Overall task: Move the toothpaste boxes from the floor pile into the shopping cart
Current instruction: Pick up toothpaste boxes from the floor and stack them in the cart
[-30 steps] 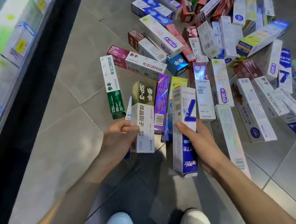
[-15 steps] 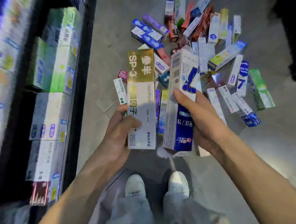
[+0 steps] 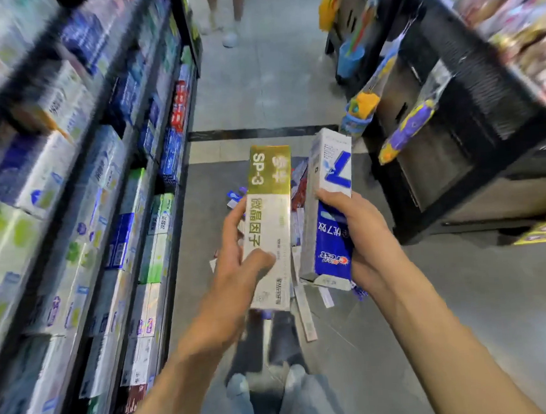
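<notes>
Fingers (image 3: 234, 218) of the left hand (image 3: 237, 266) wrap the left edge of a gold-and-white toothpaste box (image 3: 271, 226) marked SP-3, with the thumb pressed across its printed face; the box is held upright, gold end uppermost. Fingers (image 3: 335, 199) of the right hand (image 3: 367, 236) close over the front of a white-and-blue toothpaste box (image 3: 329, 209) bearing a large 7, the palm supporting its right side; this box also stands upright, its lower flap partly open. Both boxes are raised side by side, near each other but apart, above the floor (image 3: 258, 89) of a shop aisle. Between and below them, part of the floor pile (image 3: 296, 189) of toothpaste boxes shows, and a few loose boxes (image 3: 305, 313) lie flat on the tiles just beyond the person's shoes (image 3: 266, 380). Along the left edge of the floor runs a shelf unit (image 3: 82, 186) stocked with boxed goods, blurred. Along the right edge stands a dark shelf unit (image 3: 452, 131) with hanging packaged items (image 3: 407, 128). At the far end of the floor, the legs (image 3: 224, 14) of another person are visible. No shopping cart can be made out in this view
</notes>
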A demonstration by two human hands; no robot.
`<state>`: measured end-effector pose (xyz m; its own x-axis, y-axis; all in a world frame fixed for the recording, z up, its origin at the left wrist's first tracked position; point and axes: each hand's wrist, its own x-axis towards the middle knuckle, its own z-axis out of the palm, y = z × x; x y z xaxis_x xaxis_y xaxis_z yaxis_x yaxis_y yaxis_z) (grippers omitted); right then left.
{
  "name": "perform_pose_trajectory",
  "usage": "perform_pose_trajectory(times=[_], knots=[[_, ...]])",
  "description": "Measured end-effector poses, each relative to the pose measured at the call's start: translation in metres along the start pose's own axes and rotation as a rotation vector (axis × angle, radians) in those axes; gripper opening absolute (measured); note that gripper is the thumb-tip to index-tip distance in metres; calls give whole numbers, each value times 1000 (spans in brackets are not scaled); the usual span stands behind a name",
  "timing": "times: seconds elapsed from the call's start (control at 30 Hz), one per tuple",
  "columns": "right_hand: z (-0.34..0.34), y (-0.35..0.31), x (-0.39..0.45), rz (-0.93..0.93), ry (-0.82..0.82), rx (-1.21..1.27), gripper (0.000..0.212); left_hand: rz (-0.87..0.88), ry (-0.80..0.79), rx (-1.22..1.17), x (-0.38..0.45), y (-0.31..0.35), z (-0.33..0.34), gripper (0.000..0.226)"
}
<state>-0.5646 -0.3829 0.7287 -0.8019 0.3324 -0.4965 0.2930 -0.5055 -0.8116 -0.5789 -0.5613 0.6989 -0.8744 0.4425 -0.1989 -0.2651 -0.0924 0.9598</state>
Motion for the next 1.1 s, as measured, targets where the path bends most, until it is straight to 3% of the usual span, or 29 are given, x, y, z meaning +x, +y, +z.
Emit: perform_pose_trajectory(times=[0.13,0.2,0.3,0.47,0.73,1.1], knots=[[-4,-49,-67,-145,22,-3,28,80,-29,-60,-13,57,37,60],[-8,-59,-96,-217,66,5,23,93,-94,-70,-16,75,51,66],[-11,-62,-134,-290,171,60,20,69,-264,-61,-24,89,70,81],[-21,-46,-193,-466,434,203,23,22,-605,-12,-49,94,97,82],[-43,35,-324,-633,911,263,49,-106,-1076,111,-126,59,153,103],[-76,158,-528,-784,1320,530,50,-318,-1554,154,-344,-4,231,86]])
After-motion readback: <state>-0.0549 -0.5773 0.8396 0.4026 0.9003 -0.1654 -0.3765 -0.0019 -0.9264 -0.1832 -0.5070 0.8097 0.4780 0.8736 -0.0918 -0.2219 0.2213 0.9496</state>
